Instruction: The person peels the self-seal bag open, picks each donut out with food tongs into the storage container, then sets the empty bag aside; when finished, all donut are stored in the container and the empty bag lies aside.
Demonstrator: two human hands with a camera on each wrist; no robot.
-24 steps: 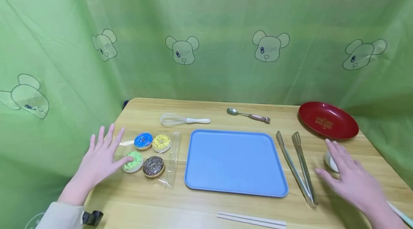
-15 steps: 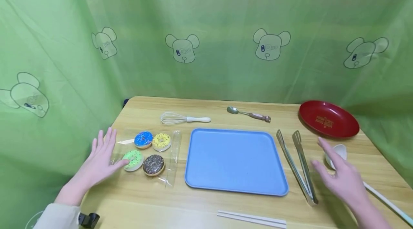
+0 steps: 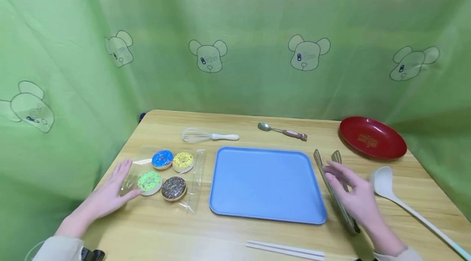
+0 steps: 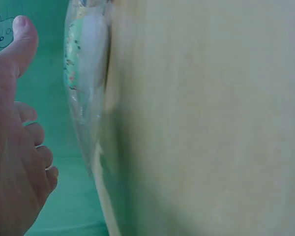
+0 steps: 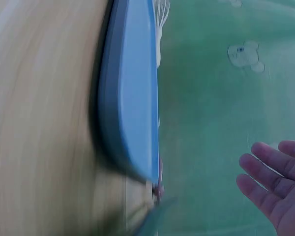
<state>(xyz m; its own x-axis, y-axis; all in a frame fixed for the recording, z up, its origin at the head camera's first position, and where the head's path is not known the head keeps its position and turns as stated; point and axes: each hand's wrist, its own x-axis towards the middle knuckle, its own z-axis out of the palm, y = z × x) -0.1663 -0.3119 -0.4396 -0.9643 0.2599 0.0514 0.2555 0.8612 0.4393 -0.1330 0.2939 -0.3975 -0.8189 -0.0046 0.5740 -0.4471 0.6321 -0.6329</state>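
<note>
My left hand (image 3: 103, 193) hovers with straight fingers at the left edge of a clear plastic bag (image 3: 196, 183). Inside lie a green doughnut (image 3: 149, 182), a blue one, a yellow one and a chocolate one (image 3: 174, 188). In the left wrist view that palm (image 4: 14, 157) is bare, level with the bag's side. At the right, my right hand (image 3: 355, 193) is over the metal tongs (image 3: 337, 199), fingers loosely bent and overlapping the arms in the head view. The right wrist view shows its fingers (image 5: 268, 169) spread, gripping nothing. Part of the tongs is hidden behind this hand.
A blue tray (image 3: 268, 185) occupies the middle of the wooden table. Behind it lie a whisk (image 3: 209, 135) and a spoon (image 3: 282, 131). White chopsticks (image 3: 285, 250) are in front. A red plate (image 3: 372, 137) and a white ladle (image 3: 416, 212) lie right of the tongs.
My right hand has moved left from above the ladle to above the tongs, uncovering the ladle. The left hand has sunk slightly and drawn back towards me. The objects stay put.
</note>
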